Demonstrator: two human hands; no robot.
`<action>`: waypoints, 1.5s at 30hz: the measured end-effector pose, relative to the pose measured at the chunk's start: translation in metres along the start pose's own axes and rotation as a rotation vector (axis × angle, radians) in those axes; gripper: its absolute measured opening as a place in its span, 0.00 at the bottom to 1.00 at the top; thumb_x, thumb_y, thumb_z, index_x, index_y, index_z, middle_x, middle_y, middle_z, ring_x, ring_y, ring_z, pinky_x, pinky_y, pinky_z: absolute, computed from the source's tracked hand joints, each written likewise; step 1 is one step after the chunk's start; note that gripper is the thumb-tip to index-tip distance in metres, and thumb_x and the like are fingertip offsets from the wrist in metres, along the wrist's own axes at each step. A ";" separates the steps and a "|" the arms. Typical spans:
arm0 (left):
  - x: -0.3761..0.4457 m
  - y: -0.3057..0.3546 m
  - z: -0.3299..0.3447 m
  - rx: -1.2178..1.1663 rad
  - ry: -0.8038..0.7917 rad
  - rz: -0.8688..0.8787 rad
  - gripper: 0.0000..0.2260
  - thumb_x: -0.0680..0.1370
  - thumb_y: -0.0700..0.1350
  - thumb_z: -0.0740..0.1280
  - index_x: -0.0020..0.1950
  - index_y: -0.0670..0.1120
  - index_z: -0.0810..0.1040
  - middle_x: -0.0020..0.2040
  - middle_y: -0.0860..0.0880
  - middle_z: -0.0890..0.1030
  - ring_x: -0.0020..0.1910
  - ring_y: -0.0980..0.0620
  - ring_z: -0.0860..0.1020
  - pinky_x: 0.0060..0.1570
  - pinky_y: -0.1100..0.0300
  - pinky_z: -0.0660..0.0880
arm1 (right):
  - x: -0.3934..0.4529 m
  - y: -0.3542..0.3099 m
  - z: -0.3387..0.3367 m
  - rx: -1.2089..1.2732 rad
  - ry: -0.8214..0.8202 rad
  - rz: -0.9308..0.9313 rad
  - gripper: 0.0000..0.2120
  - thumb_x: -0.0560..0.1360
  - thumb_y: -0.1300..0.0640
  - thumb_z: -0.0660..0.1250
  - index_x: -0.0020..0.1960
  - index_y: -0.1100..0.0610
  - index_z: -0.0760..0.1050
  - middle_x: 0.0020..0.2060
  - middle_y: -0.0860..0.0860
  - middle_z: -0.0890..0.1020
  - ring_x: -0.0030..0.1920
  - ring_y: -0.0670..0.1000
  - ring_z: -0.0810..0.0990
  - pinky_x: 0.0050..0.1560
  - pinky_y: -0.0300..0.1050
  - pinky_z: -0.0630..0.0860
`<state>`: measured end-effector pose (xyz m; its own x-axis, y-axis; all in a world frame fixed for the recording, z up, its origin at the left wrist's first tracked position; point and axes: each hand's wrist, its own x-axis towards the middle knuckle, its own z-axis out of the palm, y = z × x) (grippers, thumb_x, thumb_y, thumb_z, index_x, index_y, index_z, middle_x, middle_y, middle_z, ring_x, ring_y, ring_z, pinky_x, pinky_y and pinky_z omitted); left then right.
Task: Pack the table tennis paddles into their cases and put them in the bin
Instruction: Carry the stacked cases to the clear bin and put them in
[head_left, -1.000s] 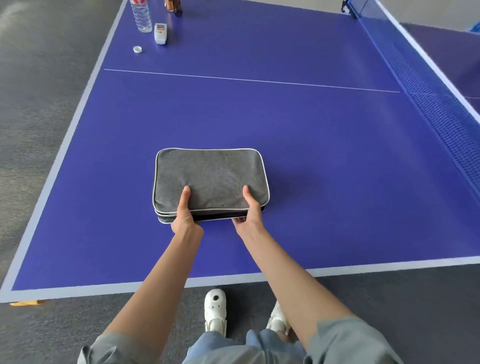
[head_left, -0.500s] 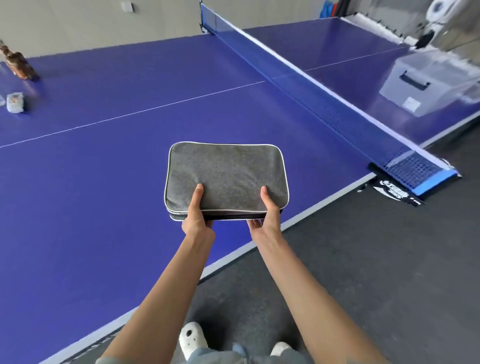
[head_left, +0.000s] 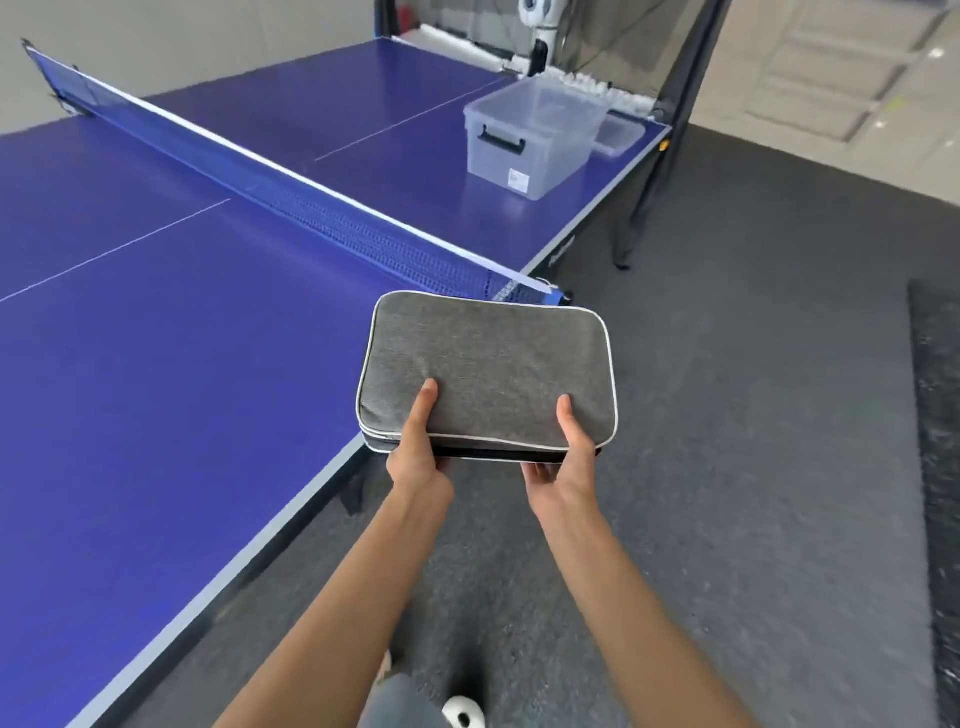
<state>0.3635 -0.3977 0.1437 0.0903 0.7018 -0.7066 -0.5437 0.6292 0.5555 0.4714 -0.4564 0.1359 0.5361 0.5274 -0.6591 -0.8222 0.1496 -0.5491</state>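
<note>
Past the blue table (head_left: 156, 389) and its net (head_left: 311, 218) on the left, the left hand (head_left: 418, 457) and right hand (head_left: 563, 467) pinch the grey case's (head_left: 493, 364) near edge, thumbs on top, above the floor, with the clear bin (head_left: 530, 140) far right beyond the net.

Grey white-piped case (head_left: 488, 366), blue table (head_left: 171, 374), clear bin (head_left: 535, 137)

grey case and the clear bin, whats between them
In the head view, the net's near end and a bare stretch of blue table lie between the grey case, held by both hands, and the clear bin.
</note>
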 end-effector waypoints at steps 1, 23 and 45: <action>0.002 -0.009 0.020 0.031 -0.016 -0.008 0.32 0.62 0.52 0.79 0.62 0.43 0.74 0.57 0.47 0.81 0.53 0.48 0.81 0.60 0.53 0.76 | 0.009 -0.017 -0.005 0.031 0.022 -0.016 0.21 0.64 0.52 0.78 0.55 0.50 0.79 0.51 0.48 0.84 0.53 0.50 0.82 0.58 0.48 0.78; 0.154 -0.137 0.435 0.190 -0.198 -0.208 0.32 0.63 0.50 0.79 0.63 0.44 0.72 0.56 0.47 0.81 0.51 0.49 0.80 0.58 0.53 0.77 | 0.293 -0.334 0.040 0.218 0.229 -0.212 0.24 0.65 0.54 0.77 0.58 0.56 0.76 0.52 0.51 0.83 0.50 0.52 0.83 0.53 0.50 0.81; 0.346 -0.167 0.778 -0.096 0.092 0.007 0.30 0.64 0.50 0.79 0.62 0.43 0.74 0.56 0.47 0.82 0.53 0.49 0.81 0.60 0.53 0.77 | 0.629 -0.584 0.196 -0.083 -0.045 0.080 0.21 0.65 0.53 0.77 0.56 0.54 0.79 0.52 0.50 0.84 0.52 0.51 0.83 0.59 0.49 0.78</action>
<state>1.1350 -0.0006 0.1476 0.0119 0.6697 -0.7426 -0.6221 0.5863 0.5188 1.2518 -0.0485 0.1426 0.4591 0.5725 -0.6794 -0.8421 0.0368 -0.5381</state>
